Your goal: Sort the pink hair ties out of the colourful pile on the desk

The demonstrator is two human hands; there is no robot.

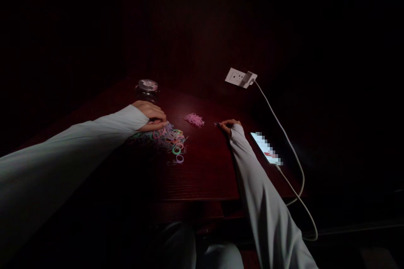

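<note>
My left hand [153, 117] lies on the dark red table [205, 168], fingers curled and pressed onto the top of a heap of small coloured elastic bands [168, 138]. A small pile of pink bands [194, 119] lies apart, between the two hands. My right hand [229, 125] rests on the table to the right of that pile, fingertips pinched together on something tiny and dark that I cannot make out. Both arms wear pale long sleeves.
A small clear jar with a patterned lid [147, 89] stands just behind my left hand. A lit phone [267, 148] lies to the right, its white cable [284, 134] running to a charger in a wall socket [241, 77]. The surroundings are dark.
</note>
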